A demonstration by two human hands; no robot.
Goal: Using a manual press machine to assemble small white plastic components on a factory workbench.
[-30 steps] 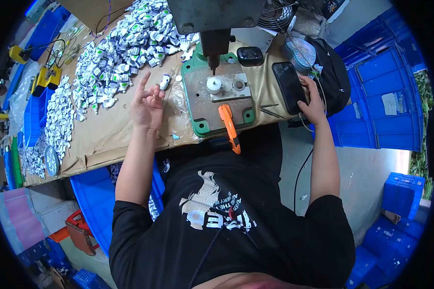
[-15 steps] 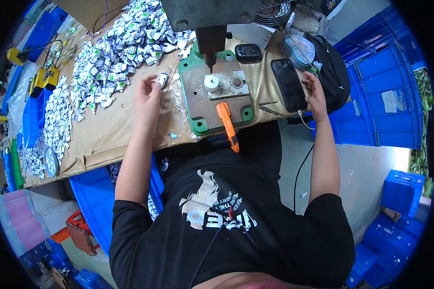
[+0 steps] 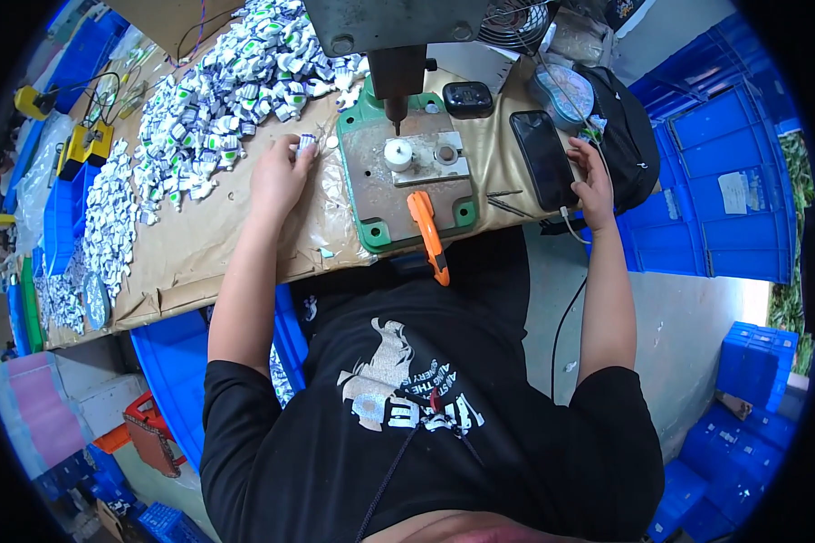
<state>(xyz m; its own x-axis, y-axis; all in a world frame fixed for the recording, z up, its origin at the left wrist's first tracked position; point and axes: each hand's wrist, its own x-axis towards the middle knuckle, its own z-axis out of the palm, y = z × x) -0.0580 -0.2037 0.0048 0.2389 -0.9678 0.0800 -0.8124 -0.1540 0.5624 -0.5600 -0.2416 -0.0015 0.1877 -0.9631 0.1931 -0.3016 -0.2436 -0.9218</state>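
Left of the machine base, my left hand [image 3: 276, 176] has its thumb and fingers closed on a small white-and-blue plastic piece [image 3: 307, 141]. Beside it lies a small white round piece [image 3: 332, 142]. My right hand [image 3: 594, 188] holds nothing; its fingers are apart and loosely curved at the right edge of a black phone [image 3: 543, 161]. Between my hands stands a bench press with a green base [image 3: 374, 237]. Its narrow metal tip [image 3: 396, 127] points down over a white round part [image 3: 397, 154] on a metal fixture [image 3: 439, 169]. An orange-handled tool [image 3: 427, 237] hangs over the front edge.
A large heap of white-and-blue pieces [image 3: 217, 109] covers the table's left side. Thin metal rods [image 3: 504, 201] lie by the phone, a black case [image 3: 467, 100] behind them. A black bag [image 3: 620, 136] and blue crates [image 3: 729, 181] stand at right. A cable [image 3: 566, 317] hangs down.
My left hand has closed on the small white-and-blue piece, its fingers shifting toward it and the forearm tilting slightly left. My right hand stays almost still by the phone.
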